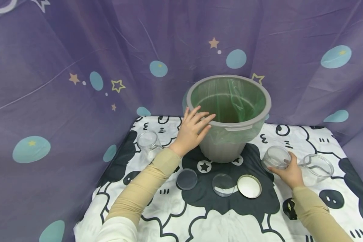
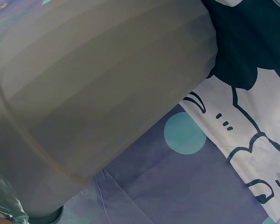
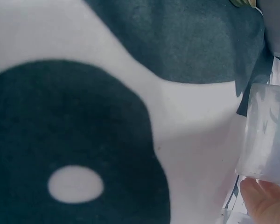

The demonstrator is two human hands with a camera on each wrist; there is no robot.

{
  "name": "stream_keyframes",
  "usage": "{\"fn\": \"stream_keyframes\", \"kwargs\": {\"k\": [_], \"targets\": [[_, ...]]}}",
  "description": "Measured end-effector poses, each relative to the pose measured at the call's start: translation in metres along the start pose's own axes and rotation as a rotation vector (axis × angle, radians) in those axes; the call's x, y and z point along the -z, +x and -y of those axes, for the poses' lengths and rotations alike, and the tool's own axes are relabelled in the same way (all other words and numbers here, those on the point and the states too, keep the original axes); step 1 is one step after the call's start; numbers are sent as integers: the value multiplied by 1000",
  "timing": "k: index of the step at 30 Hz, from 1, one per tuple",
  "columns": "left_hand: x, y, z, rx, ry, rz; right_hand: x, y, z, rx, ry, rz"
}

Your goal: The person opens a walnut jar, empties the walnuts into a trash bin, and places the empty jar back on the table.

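Observation:
My left hand point(image 1: 191, 131) has its fingers spread and fairly straight at the near left rim of a grey trash bin point(image 1: 227, 148); whether they touch it, I cannot tell. The bin's ribbed wall point(image 2: 107, 93) fills much of the left wrist view. On the right, my right hand point(image 1: 290, 172) grips a clear jar point(image 1: 276, 157) from the side, thumb and fingers around it. That jar point(image 3: 261, 135) also shows at the right edge of the right wrist view, with part of the hand point(image 3: 268, 203) below it. Most of the right hand is out of that view.
A green bag point(image 1: 245, 97) lines the bin. Clear jars stand at left point(image 1: 148, 140) and far right point(image 1: 318, 166). In front of the bin lie a dark-looking lid point(image 1: 186, 179), a clear lid point(image 1: 223, 185) and a gold-rimmed white lid point(image 1: 249, 186). A purple curtain point(image 1: 169, 37) hangs behind.

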State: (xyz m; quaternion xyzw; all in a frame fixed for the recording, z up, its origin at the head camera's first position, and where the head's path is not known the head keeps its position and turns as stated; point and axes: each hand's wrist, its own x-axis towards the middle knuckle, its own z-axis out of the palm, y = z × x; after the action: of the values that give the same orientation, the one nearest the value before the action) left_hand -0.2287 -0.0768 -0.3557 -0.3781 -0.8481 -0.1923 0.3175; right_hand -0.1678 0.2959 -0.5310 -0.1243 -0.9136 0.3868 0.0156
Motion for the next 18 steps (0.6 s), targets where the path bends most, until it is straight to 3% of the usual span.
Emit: {"fn": "stream_keyframes", "kwargs": {"k": [5, 18], "targets": [[0, 0, 0, 3, -6, 6, 6, -1, 5, 24, -12, 8], [-1, -1, 1, 4, -15, -3, 15, 4, 17, 199, -36, -93]]}}
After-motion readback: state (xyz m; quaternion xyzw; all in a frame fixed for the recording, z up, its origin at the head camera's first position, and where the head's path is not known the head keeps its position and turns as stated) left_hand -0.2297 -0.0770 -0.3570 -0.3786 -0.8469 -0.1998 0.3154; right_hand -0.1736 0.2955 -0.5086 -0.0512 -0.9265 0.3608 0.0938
